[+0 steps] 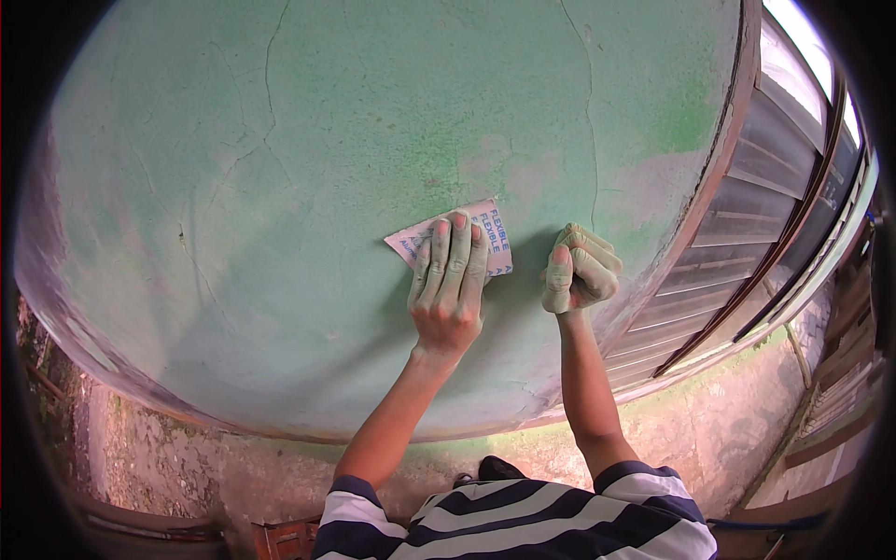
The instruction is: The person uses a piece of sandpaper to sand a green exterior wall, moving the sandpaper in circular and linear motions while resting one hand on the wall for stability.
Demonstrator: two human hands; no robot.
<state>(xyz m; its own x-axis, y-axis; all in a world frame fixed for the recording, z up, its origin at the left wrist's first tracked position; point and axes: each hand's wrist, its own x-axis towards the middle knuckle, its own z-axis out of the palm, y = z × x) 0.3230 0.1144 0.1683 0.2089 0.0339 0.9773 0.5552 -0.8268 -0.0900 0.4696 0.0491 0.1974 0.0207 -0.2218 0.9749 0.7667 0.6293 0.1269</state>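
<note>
A folded piece of sandpaper [499, 233], its pale back printed in blue, lies against a green painted wall [355, 149]. Over it my left hand [448, 289] is laid with the fingers side by side, pressing it to the surface; the thumb is out of sight. To the right, my right hand [581, 271] is curled into a fist close to the wall, and I see nothing in it. Pale dust coats both hands. Thin cracks and faded whitish patches mark the paint around them.
A louvred window [723, 215] with a wooden frame [695, 196] borders the wall on the right. Below runs a worn, stained concrete floor [308, 476]. A brown wooden piece [285, 539] stands at the lower left, and a dark shoe [502, 468] shows beneath me.
</note>
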